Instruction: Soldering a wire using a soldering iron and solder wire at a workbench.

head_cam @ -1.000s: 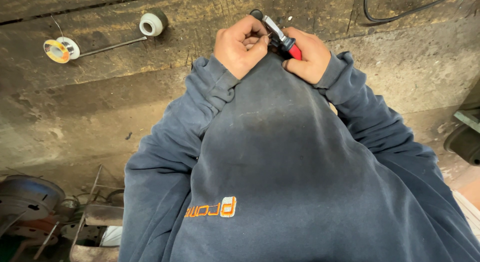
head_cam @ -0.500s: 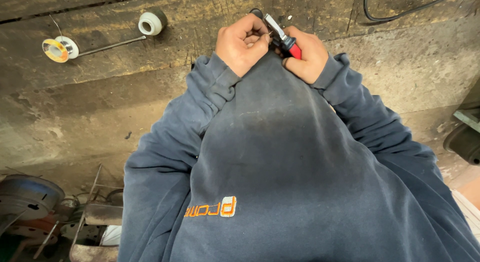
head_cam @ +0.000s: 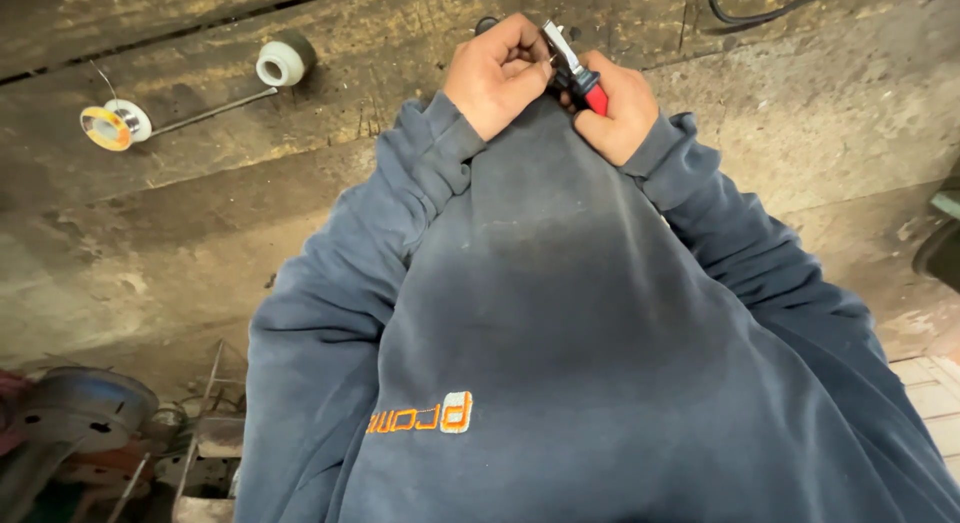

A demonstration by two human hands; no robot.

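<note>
Head view shows your right hand [head_cam: 618, 108] gripping red-handled metal pliers [head_cam: 577, 71] above the worn wooden desk [head_cam: 300, 183], left hand [head_cam: 497, 75] fingers pinched at their stiff, light-looking jaws; hold the handles.

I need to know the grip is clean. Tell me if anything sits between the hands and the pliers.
Nothing visible does. The right hand grips the red-handled pliers directly, and the left hand pinches at their metal tip. What it pinches is too small to tell.

A small pair of pliers [head_cam: 575, 68] with red-and-black handles and a bright metal head sits at twelve o'clock in the view, tilted with the head towards eleven o'clock, red grip down at five o'clock.
</note>
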